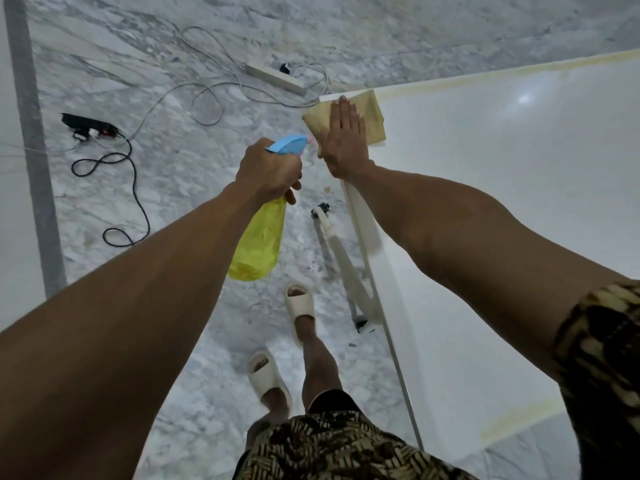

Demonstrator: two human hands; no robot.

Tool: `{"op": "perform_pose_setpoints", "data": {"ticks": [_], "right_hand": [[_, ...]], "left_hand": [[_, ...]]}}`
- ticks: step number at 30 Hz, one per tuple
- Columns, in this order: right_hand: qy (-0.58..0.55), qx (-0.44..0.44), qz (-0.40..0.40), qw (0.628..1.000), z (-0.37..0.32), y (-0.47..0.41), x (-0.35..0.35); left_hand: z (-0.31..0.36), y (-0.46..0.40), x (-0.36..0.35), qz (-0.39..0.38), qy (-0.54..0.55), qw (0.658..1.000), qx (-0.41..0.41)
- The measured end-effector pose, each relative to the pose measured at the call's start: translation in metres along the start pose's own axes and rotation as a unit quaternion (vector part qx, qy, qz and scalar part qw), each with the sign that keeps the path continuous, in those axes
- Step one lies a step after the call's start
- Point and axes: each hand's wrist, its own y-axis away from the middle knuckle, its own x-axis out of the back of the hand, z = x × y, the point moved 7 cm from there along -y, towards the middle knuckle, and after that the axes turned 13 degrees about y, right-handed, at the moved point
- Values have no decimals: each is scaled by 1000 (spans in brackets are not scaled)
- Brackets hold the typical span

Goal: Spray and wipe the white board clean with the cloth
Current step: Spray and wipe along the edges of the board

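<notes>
The right hand (pixel 344 138) lay flat, fingers straight, and pressed the yellow cloth (pixel 372 114) on the upper corner of the white board (pixel 502 202). The left hand (pixel 268 171) gripped the neck of the spray bottle (pixel 258 244), beside the board's edge. The cloth looked soft and light, the board smooth and probably slippery; no writing could be read anywhere.

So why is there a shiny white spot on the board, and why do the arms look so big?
Head view: the spot is lamp glare on the glossy white board; the wide-angle lens stretches the arms near the edges; the picture is dim and slightly soft.
</notes>
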Motion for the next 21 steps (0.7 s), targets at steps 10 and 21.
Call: {"op": "perform_pose_setpoints", "data": {"ticks": [10, 21], "right_hand": [[-11, -6, -9, 1000, 9, 69, -6], [-5, -24, -9, 1000, 26, 202, -26]], "left_hand": [[-28, 31, -6, -20, -5, 1000, 9], [-87, 123, -61, -80, -14, 997, 18]]}}
